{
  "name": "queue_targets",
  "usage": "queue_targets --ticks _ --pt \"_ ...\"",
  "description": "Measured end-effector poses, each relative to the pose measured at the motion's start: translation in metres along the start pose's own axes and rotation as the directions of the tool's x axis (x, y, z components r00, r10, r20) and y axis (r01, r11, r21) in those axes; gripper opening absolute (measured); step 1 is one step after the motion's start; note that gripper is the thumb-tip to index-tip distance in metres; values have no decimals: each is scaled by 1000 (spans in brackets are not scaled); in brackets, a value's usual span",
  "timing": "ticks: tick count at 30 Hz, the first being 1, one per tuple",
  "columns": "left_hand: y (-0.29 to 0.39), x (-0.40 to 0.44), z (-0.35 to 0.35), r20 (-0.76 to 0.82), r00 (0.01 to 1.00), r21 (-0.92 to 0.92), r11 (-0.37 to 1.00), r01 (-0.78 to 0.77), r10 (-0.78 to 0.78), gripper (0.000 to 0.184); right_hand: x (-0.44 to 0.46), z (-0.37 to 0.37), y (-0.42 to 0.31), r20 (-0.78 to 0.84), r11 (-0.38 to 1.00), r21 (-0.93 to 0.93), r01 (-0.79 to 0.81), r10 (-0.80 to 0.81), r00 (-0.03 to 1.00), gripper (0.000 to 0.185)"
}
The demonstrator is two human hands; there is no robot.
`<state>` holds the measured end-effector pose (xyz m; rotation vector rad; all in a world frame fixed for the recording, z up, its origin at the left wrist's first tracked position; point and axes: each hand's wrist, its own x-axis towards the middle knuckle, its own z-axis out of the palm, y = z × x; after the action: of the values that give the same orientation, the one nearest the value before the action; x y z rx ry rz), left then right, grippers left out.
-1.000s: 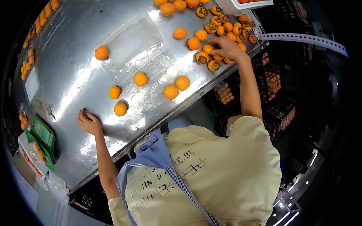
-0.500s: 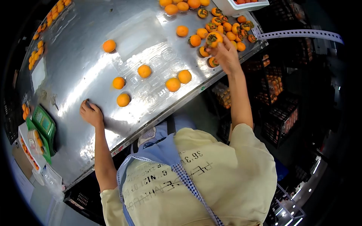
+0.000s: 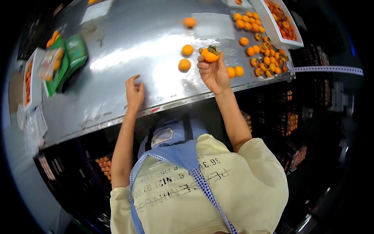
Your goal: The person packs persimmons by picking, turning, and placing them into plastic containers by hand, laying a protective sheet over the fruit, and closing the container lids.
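Observation:
My right hand [image 3: 215,77] grips a persimmon [image 3: 210,57] with its green leafy cap upward, held above the metal table [image 3: 113,80]. My left hand [image 3: 135,94] is near the table's front edge, fingers loosely bent and apart, holding nothing. Between the hands, a persimmon [image 3: 184,65] sits on the table, with another persimmon [image 3: 187,50] just behind it. Two persimmons [image 3: 235,71] rest to the right of my right wrist. A clear plastic tray, mostly hidden behind the right hand, lies under this area.
A loose pile of persimmons [image 3: 269,58] covers the right end, beside a white foam box [image 3: 297,42] of fruit. On the left stand a green scale [image 3: 75,50] and a white box [image 3: 36,87]. A perforated strip [image 3: 327,69] juts from the right corner. Crates [image 3: 288,121] stand below.
My right hand has carried the persimmon leftward, away from the pile, and its cap now faces up. The whole view has turned and shifted. My left hand remains empty near the front edge.

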<state>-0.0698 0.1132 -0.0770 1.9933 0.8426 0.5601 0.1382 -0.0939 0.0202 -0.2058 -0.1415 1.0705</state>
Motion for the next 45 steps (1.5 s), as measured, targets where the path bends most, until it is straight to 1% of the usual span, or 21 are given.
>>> queue_targets --ticks 3,5,7,8,9,11,12,15,17,19,21,23,25,26,29,30,33,35,37,42,45 --pt "-30 -42 -43 -32 999 -91 996 0 -3 30 11 11 70 -13 995 -37 -93 92 996 62" --pt "-49 -67 -73 -64 997 -113 993 41 -48 28 16 14 113 -88 974 -175 -146 132 987 59" --pt "-61 -88 -99 -80 995 -32 998 58 -60 25 19 19 154 -154 917 -330 -226 184 971 57" --pt "-65 -97 -109 -140 990 -2 1000 -31 31 25 20 19 175 -194 877 -405 -256 192 962 55" --pt "-62 -103 -121 -111 994 -40 999 -29 24 25 21 17 192 -222 832 -481 -275 188 957 54" --pt "-66 -113 -140 -83 990 81 991 -107 113 24 21 11 223 -240 772 -542 -331 236 942 52" --pt "-65 -117 -143 -61 996 99 993 -61 68 26 21 9 235 -273 738 -562 -374 261 926 51" --pt "-79 -120 -140 -99 982 120 982 -146 158 27 25 10 267 -333 619 -649 -441 290 897 48" --pt "-86 -115 -135 -50 988 146 979 -140 148 23 31 11 284 -364 544 -691 -476 308 879 47" --pt "-86 -113 -135 -68 993 106 991 -85 92 23 41 8 295 -369 490 -711 -504 350 861 48" --pt "-84 -110 -136 -72 995 88 995 -56 63 22 54 -5 301 -391 484 -683 -546 390 834 48" --pt "-85 -106 -142 -51 999 -98 995 12 -17 25 66 -11 309 -399 471 -669 -575 426 812 47" --pt "-80 -100 -162 -134 988 -263 964 43 -80 29 72 -10 321 -410 483 -660 -576 411 814 44" --pt "-78 -93 -178 -127 984 -264 960 89 -126 32 75 -8 325 -413 478 -662 -578 411 813 45" --pt "-82 -60 -231 -330 934 -181 980 79 -137 29 83 -9 338 -439 461 -659 -594 405 802 48" --pt "-92 -45 -250 -396 914 -98 994 51 -86 28 86 -8 341 -453 459 -657 -598 394 799 48" --pt "-117 5 -315 -534 839 134 990 -40 106 28 96 -3 354 -456 502 -642 -580 358 815 45" --pt "-132 49 -360 -561 753 378 916 -136 344 31 101 4 364 -451 547 -637 -542 306 839 43" --pt "-134 91 -402 -525 722 471 860 -195 451 32 111 13 379 -447 590 -642 -490 232 864 43" --pt "-150 180 -472 -226 721 669 642 -374 655 47 130 30 424 -478 665 -640 -386 49 877 46" --pt "-168 220 -486 -24 720 746 492 -448 693 50 134 34 454 -486 681 -663 -312 -74 871 47"
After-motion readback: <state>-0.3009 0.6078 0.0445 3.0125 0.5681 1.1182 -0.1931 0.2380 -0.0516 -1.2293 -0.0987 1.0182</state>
